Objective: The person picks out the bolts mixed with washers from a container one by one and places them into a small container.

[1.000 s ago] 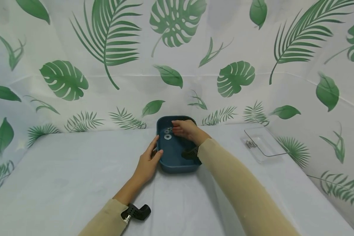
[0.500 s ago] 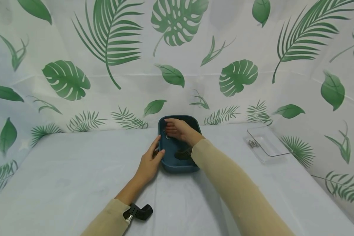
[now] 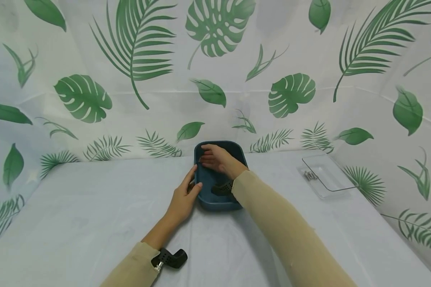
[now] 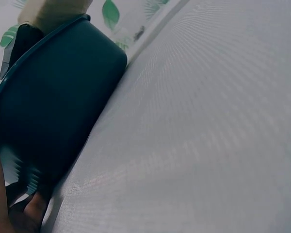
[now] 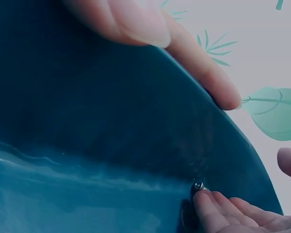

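A dark blue plastic bin (image 3: 219,207) stands on the table against the wall. My left hand (image 3: 181,201) holds its left side, with the thumb over the rim and the other fingers along the outside; fingers (image 4: 35,209) also show low against the bin in the left wrist view. My right hand (image 3: 220,158) reaches inside, fingers extended toward the left wall. At its fingertips in the right wrist view is a small shiny metal piece (image 5: 198,186), perhaps a screw end. The thumb-side digit (image 5: 290,163) stands apart from it. The hand hides most of the bin's far floor.
On the right lies a clear plastic box (image 3: 325,175) with several small metal parts (image 3: 310,175) at its left end. A white cloth (image 3: 111,215) covers the table. Behind it hangs a leaf-patterned sheet (image 3: 158,119).
My right hand has moved left within the bin and now covers the washers and small metal bits seen there a second ago. The left hand keeps its hold on the bin's side.
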The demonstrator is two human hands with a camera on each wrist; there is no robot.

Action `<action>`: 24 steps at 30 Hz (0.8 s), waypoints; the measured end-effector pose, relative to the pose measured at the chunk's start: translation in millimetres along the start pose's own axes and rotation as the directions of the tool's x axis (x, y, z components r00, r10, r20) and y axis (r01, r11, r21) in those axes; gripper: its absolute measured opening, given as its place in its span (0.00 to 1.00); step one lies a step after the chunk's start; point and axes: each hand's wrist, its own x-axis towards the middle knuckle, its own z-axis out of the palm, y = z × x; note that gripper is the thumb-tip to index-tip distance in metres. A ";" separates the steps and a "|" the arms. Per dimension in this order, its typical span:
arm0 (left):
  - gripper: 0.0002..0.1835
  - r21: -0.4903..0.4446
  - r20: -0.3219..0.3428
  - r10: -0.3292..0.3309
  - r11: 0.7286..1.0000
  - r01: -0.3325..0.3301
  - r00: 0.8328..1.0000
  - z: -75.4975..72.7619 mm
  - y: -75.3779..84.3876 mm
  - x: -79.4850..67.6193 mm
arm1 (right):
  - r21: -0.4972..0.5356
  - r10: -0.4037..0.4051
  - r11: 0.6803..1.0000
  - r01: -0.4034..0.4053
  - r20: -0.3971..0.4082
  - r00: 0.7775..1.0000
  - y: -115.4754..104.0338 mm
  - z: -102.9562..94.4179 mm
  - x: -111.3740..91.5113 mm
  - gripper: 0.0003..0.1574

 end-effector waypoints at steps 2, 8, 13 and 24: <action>0.33 0.001 0.002 0.004 1.000 -0.004 1.000 0.5 0.7 -0.4 | 0.014 0.008 1.000 -0.008 0.012 1.000 0.6 0.1 -0.8 0.40; 0.33 0.016 0.001 0.007 1.000 -0.007 1.000 0.1 2.6 -0.9 | -0.037 0.017 0.999 -0.016 0.042 0.999 2.5 -1.4 -2.4 0.36; 0.33 0.033 -0.004 0.013 0.999 -0.013 1.000 -0.2 2.0 -1.0 | -0.134 0.047 0.990 -0.034 0.095 0.994 4.8 -5.5 -5.0 0.32; 0.32 0.042 -0.011 0.011 0.999 -0.010 1.000 -0.2 0.4 0.1 | -0.379 0.055 0.925 0.021 0.189 0.980 10.6 -10.2 -10.8 0.24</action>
